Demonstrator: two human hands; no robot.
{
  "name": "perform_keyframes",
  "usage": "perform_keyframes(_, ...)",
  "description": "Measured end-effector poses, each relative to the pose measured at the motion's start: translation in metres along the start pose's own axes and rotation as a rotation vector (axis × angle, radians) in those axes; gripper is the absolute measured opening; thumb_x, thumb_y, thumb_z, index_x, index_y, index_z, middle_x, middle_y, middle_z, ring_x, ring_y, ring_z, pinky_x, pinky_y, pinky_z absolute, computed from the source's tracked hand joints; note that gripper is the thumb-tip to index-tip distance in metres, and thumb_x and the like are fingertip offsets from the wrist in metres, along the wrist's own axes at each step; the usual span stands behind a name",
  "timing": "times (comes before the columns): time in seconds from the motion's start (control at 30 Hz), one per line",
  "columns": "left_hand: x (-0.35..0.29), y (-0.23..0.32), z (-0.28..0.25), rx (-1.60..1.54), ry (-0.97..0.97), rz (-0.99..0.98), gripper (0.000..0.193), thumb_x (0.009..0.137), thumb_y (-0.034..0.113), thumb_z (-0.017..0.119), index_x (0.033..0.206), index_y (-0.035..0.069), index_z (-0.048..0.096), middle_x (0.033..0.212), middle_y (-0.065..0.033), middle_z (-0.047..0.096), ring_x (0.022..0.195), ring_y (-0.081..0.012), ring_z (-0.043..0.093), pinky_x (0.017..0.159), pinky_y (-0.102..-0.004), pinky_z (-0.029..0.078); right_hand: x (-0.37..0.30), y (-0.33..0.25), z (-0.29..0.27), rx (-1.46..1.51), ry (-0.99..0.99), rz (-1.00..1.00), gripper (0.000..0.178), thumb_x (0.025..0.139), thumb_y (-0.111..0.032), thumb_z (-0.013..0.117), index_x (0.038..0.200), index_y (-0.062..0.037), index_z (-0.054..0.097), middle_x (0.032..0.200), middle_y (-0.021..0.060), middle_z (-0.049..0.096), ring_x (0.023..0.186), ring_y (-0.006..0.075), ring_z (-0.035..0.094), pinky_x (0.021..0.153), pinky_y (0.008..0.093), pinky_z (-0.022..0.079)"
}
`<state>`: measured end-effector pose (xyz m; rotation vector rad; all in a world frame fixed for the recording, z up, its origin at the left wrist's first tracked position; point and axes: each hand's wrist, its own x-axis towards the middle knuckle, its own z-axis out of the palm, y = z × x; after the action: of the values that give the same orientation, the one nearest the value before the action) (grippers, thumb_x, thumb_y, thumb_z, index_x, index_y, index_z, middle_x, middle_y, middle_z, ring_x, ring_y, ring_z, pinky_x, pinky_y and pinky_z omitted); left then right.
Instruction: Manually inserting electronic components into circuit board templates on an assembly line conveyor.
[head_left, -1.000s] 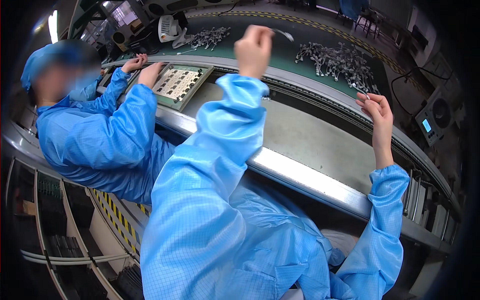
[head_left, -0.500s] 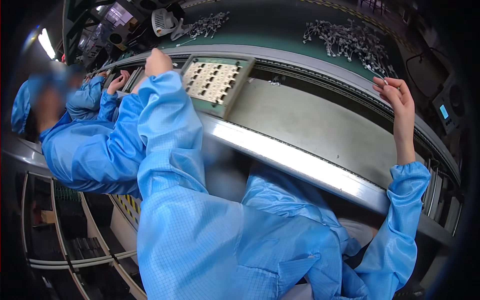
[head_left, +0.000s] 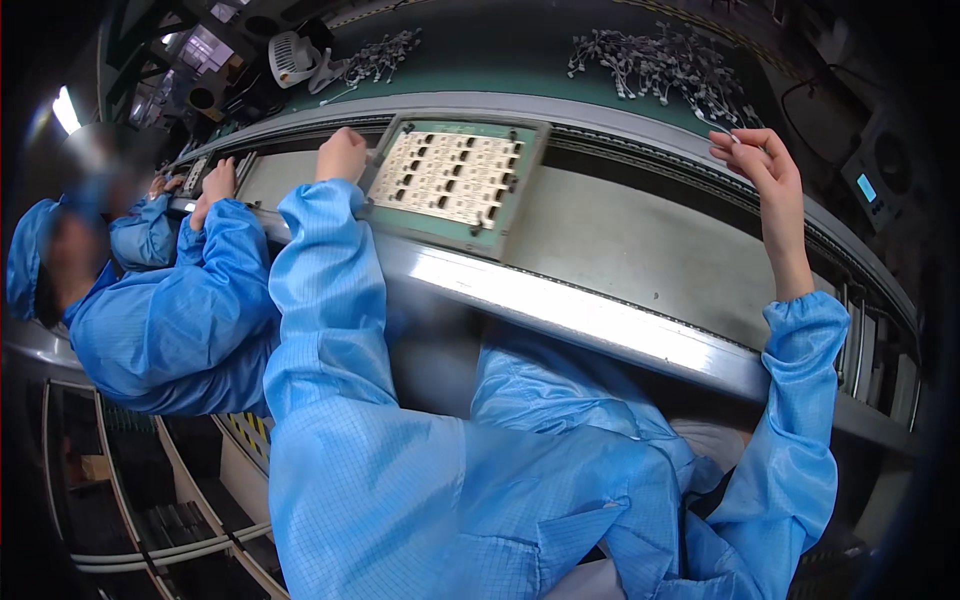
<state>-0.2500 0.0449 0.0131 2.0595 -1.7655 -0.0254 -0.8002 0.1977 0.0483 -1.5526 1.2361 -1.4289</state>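
My left hand (head_left: 343, 156) is closed at the left edge of a framed tray (head_left: 522, 215); its fingertips are partly hidden. The tray has a green base and a grey rim, and rests on the line's rails. Set in it is a cream-coloured panel of small boards (head_left: 425, 176) with dark slots and black pegs around it. Out to the right, my right hand (head_left: 770, 172) is raised over the far rail, thumb and fingers pinching a thin white cable (head_left: 735, 137). Its other end reaches toward the cable pile behind.
A tangled heap of white cables (head_left: 655, 65) lies on the green bench (head_left: 480, 60) beyond the rail, with a smaller heap (head_left: 385, 55) and a white fan (head_left: 292, 60) further left. Co-workers in blue sit close on my left. A metal rail (head_left: 600, 310) runs before me.
The tray and my left hand have shifted right along the line together. My right hand keeps its pinch. The nearest co-worker's arm has drawn away from my left hand. The view has turned slightly.
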Motion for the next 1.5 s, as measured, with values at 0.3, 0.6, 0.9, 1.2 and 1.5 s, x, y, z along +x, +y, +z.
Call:
perform_keyframes(0.3,-0.013,0.041,-0.048,-0.47,-0.454,0.438,0.014,0.097,0.016,0.058,0.1,0.003,0.061,0.083,-0.0091,0.075,0.08,-0.0222,0.072,0.072,-0.0347,0.052,0.033,-0.057,0.208,-0.101,-0.103,-0.096,0.018,0.105,-0.017,0.052,0.111,0.0003,0.054,0.12,0.0184,0.069,0.116,0.0224,0.065,0.102,0.033,0.048)
perform_keyframes(0.6,-0.001,0.073,-0.015,-0.486,0.244,0.956,0.002,0.09,0.012,0.062,0.092,0.012,0.062,0.072,-0.0063,0.068,0.076,-0.0265,0.066,0.08,-0.042,0.04,0.051,-0.036,0.258,-0.964,-0.113,-0.41,0.009,0.092,-0.01,0.062,0.094,-0.0013,0.062,0.089,0.0117,0.065,0.081,0.0334,0.063,0.072,0.042,0.05)
perform_keyframes(0.9,-0.01,0.069,-0.004,-0.36,0.054,0.941,0.006,0.08,0.013,0.07,0.083,0.013,0.076,0.102,0.004,0.067,0.107,-0.0258,0.054,0.096,-0.0482,0.034,0.056,-0.039,0.266,-0.827,-0.167,0.007,0.01,0.088,-0.01,0.069,0.092,-0.0006,0.067,0.089,0.0083,0.064,0.08,0.0184,0.062,0.076,0.0319,0.048)
perform_keyframes(1.2,-0.011,0.07,-0.011,-0.399,-0.136,0.845,0.008,0.081,0.016,0.071,0.085,0.014,0.077,0.101,0.0032,0.067,0.111,-0.0251,0.051,0.096,-0.0465,0.032,0.035,-0.064,0.26,-1.104,-0.322,-0.134,0.02,0.092,-0.013,0.063,0.108,-0.0082,0.073,0.093,0.0034,0.062,0.098,0.0204,0.056,0.091,0.0336,0.035)
perform_keyframes(1.5,-0.011,0.062,-0.011,-0.387,-0.176,0.832,0.005,0.08,0.017,0.074,0.084,0.014,0.075,0.099,0.0028,0.066,0.109,-0.0254,0.05,0.096,-0.0469,0.031,-0.104,-0.168,0.228,-0.428,0.138,0.211,0.015,0.093,-0.006,0.052,0.103,0.0027,0.061,0.107,0.0107,0.059,0.105,0.0177,0.058,0.088,0.0298,0.045)
